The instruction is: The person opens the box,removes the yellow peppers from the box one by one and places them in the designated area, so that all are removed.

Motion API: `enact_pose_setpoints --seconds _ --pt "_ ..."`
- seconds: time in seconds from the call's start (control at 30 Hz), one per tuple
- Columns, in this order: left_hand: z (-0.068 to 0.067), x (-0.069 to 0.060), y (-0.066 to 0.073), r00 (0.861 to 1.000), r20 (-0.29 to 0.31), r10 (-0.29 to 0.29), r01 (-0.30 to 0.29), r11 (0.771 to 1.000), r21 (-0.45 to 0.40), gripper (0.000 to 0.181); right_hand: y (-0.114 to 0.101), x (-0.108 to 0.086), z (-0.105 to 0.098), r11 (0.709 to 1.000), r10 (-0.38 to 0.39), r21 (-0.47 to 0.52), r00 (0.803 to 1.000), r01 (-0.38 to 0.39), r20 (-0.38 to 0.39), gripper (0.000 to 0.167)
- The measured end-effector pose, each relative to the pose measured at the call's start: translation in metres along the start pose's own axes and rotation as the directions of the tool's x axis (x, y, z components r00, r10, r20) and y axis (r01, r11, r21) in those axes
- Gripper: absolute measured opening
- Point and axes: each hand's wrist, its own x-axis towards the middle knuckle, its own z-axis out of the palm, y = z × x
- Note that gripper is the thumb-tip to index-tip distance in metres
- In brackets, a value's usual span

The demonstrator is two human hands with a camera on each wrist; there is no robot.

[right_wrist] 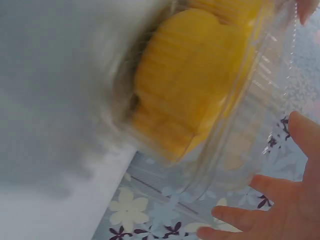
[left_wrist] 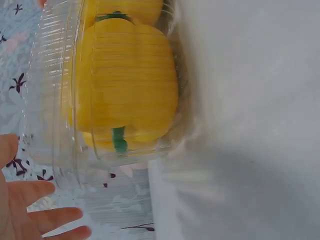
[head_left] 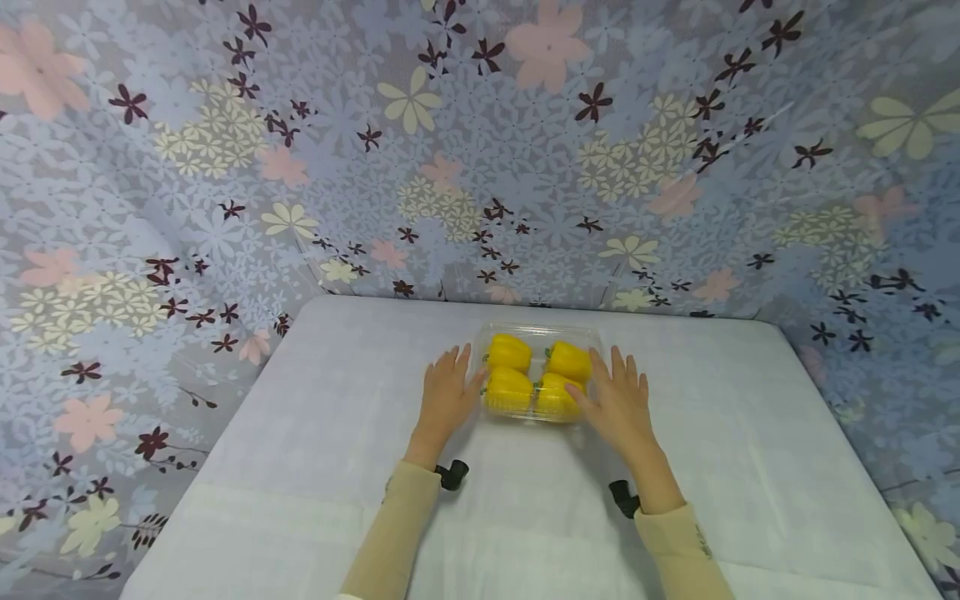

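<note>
The box point(head_left: 537, 357) sits toward the far edge of the tabletop point(head_left: 337, 408), with four peppers inside: two in the back row, left point(head_left: 512, 352) and right point(head_left: 570, 362), and two in front, left point(head_left: 510, 390) and right point(head_left: 557, 397). The left hand point(head_left: 446, 398) is at the box's left side, the right hand point(head_left: 622, 408) at its right. Behind the tabletop and along both its sides hangs a cloth point(head_left: 480, 142).

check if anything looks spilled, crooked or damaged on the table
Nothing stands out. The four yellow peppers sit inside the clear plastic container, which rests on the white cloth; no spill or damage is visible.
</note>
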Motion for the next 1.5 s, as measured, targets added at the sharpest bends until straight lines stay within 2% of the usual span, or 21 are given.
enact_pose_setpoints --seconds 0.1,0.2,0.3,0.4,0.5,0.6,0.67,0.73,0.8,0.93,1.03,1.2,1.3,1.43,1.5 --pt "0.001 -0.005 -0.005 0.998 0.047 -0.033 0.04 0.985 -0.17 0.058 0.007 -0.004 0.001 0.999 0.008 0.044 1.0 -0.009 0.017 0.076" --pt "0.003 -0.011 -0.009 0.99 0.123 -0.071 0.106 0.944 -0.313 0.058 0.014 -0.007 0.003 0.996 0.016 0.089 0.999 -0.021 0.052 0.077" --pt "0.007 -0.015 -0.011 0.983 0.167 -0.079 0.14 0.91 -0.391 0.062 0.019 -0.012 0.007 0.987 0.021 0.155 0.994 -0.037 0.105 0.08" --pt "0.012 -0.019 -0.012 0.981 0.182 -0.071 0.147 0.881 -0.451 0.068 0.022 -0.016 0.011 0.972 0.006 0.231 0.99 -0.039 0.144 0.084" --pt "0.018 -0.023 -0.013 0.984 0.172 -0.042 0.12 0.873 -0.473 0.079 0.025 -0.019 0.015 0.962 -0.027 0.274 0.99 -0.012 0.137 0.087" --pt "0.025 -0.027 -0.014 0.993 0.114 0.009 0.046 0.882 -0.469 0.087 0.027 -0.02 0.018 0.957 -0.045 0.29 0.994 0.013 0.103 0.087" --pt "0.029 -0.029 -0.015 0.997 0.069 0.039 -0.003 0.885 -0.465 0.087 0.027 -0.021 0.02 0.952 -0.029 0.307 0.995 -0.001 0.092 0.087" --pt "0.031 -0.03 -0.016 0.998 0.029 0.063 -0.041 0.878 -0.477 0.084 0.028 -0.021 0.02 0.944 -0.007 0.328 0.996 -0.024 0.091 0.088" --pt "0.033 -0.031 -0.017 0.998 0.012 0.068 -0.054 0.868 -0.493 0.082 0.029 -0.021 0.021 0.933 0.024 0.355 0.994 -0.06 0.103 0.091" --pt "0.034 -0.031 -0.018 0.999 0.004 0.038 -0.03 0.837 -0.546 0.082 0.032 -0.022 0.022 0.899 0.069 0.424 0.992 -0.11 0.109 0.094" --pt "0.035 -0.031 -0.018 1.0 0.011 0.006 0.002 0.817 -0.577 0.084 0.035 -0.024 0.023 0.869 0.075 0.484 0.994 -0.105 0.079 0.087" --pt "0.036 -0.029 -0.018 0.999 0.032 -0.021 0.037 0.801 -0.598 0.086 0.041 -0.028 0.025 0.846 0.051 0.533 0.998 -0.023 -0.037 0.068" --pt "0.037 -0.028 -0.018 0.997 0.073 -0.036 0.073 0.784 -0.616 0.087 0.043 -0.03 0.026 0.84 0.046 0.543 0.993 0.018 -0.104 0.06" --pt "0.032 -0.028 -0.013 0.99 0.13 -0.057 0.129 0.742 -0.658 0.088 0.044 -0.033 0.027 0.804 0.044 0.59 0.984 0.068 -0.172 0.051" --pt "0.024 -0.03 -0.007 0.99 0.129 -0.057 0.129 0.741 -0.66 0.086 0.044 -0.034 0.028 0.776 0.037 0.623 0.979 0.1 -0.203 0.048"
